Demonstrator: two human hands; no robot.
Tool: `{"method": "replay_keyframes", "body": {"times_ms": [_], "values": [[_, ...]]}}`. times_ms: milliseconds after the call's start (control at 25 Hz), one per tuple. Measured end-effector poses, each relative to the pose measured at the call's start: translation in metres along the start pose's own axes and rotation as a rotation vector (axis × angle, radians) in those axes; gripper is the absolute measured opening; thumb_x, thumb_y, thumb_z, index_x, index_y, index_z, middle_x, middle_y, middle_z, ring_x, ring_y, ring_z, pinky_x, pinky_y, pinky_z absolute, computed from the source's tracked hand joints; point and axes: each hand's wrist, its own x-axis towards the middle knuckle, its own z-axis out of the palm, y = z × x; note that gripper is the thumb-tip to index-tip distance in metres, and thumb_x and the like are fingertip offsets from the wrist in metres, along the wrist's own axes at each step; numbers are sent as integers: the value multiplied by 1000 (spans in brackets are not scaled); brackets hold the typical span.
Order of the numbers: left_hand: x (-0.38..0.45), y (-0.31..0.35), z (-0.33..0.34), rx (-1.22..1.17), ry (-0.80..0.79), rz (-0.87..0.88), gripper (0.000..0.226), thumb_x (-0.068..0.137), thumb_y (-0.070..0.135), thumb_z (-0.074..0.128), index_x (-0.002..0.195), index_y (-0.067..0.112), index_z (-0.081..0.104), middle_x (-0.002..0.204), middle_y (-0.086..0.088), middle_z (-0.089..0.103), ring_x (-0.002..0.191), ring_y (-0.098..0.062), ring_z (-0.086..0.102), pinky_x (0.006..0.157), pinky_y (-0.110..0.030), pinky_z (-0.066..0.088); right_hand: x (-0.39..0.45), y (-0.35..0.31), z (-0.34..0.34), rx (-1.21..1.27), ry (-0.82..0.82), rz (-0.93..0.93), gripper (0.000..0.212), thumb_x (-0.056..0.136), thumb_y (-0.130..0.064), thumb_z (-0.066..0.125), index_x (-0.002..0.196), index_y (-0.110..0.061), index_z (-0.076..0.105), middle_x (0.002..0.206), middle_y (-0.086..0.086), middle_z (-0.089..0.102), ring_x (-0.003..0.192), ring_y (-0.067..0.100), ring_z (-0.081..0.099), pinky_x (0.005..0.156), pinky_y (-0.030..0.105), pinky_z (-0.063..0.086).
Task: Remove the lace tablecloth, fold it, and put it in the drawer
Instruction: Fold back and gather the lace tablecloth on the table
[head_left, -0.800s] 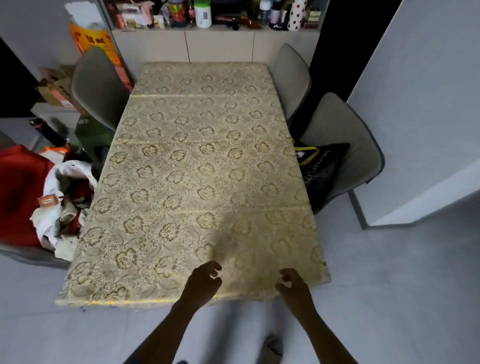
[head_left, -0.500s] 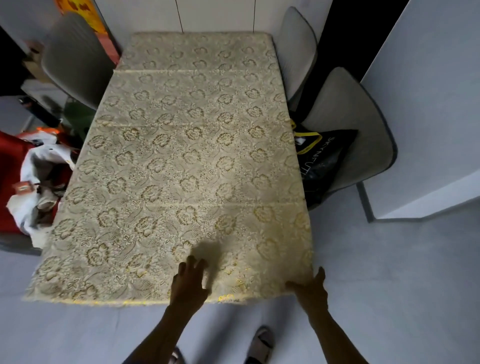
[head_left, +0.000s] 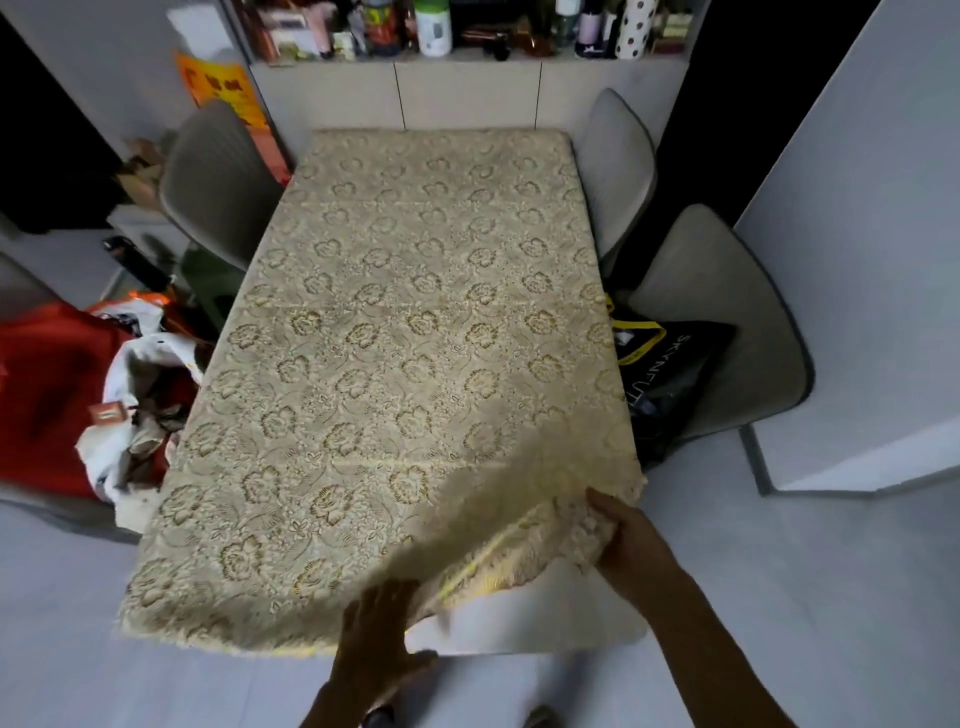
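A cream lace tablecloth (head_left: 415, 338) with gold flower patterns covers the long table. Its near right corner is lifted and bunched, baring a strip of white tabletop (head_left: 561, 618) at the front edge. My right hand (head_left: 631, 545) grips that raised corner from the right. My left hand (head_left: 382, 639) rests at the near edge, its fingers on or under the lifted cloth; its grip is partly hidden. No drawer is visible as such; only white cabinet fronts (head_left: 467, 96) stand beyond the table's far end.
Grey chairs flank the table: one at far left (head_left: 213, 182), two at right (head_left: 618, 166) (head_left: 727, 322), the nearer holding a black bag (head_left: 670, 374). Red cloth and white bags (head_left: 104, 405) pile up at left. Bottles crowd the shelf (head_left: 441, 26) above the cabinets. A white wall (head_left: 857, 260) stands right.
Both hands went from hovering at the near edge to taking the cloth. The near right corner has been lifted and pulled back, uncovering white tabletop. The camera view has tilted up.
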Motion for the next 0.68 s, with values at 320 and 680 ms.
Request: {"method": "replay_keyframes", "body": {"times_ms": [320, 680], "values": [[156, -92, -215, -125, 506, -34, 37, 83, 13, 60, 119, 21, 64, 119, -8, 68, 106, -32, 63, 93, -41, 46, 115, -87, 124, 76, 174, -335, 33, 99, -26, 50, 130, -16, 56, 119, 6, 65, 111, 27, 61, 102, 46, 44], [182, -115, -131, 188, 15, 28, 74, 83, 20, 59, 151, 19, 28, 158, -10, 25, 141, -33, 31, 100, -41, 45, 164, 55, 104, -1790, 313, -357, 69, 88, -19, 58, 150, -23, 29, 159, 2, 28, 142, 22, 31, 114, 36, 30]]}}
